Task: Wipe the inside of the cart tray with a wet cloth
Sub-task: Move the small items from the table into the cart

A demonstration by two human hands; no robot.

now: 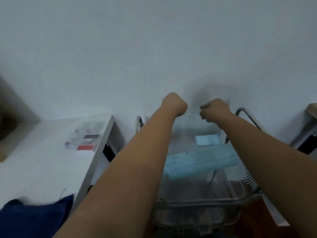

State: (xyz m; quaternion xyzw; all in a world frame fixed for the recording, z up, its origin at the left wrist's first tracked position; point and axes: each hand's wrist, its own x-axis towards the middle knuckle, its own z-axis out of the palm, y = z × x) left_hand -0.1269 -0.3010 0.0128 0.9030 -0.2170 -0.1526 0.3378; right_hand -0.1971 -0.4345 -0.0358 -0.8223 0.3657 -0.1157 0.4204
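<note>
The clear plastic cart tray (223, 184) sits in a metal cart frame (205, 202) straight ahead against the wall. Both my arms reach across it. My left hand (175, 104) and my right hand (214, 109) are curled over the tray's far rim, a short gap apart, and the thin clear edge shows between them. Inside the tray lies a long light blue pad (200, 160) with dark specks. A small folded light blue cloth (206, 142) lies beyond it, near the far right corner. The picture is blurred.
A white table (42, 152) stands close on the left with small boxes and packets (87, 141) near its right edge. Dark blue fabric (34, 219) lies at the lower left. Curved metal cart handles (247, 115) rise on either side. Another piece of furniture (308, 131) stands at the right.
</note>
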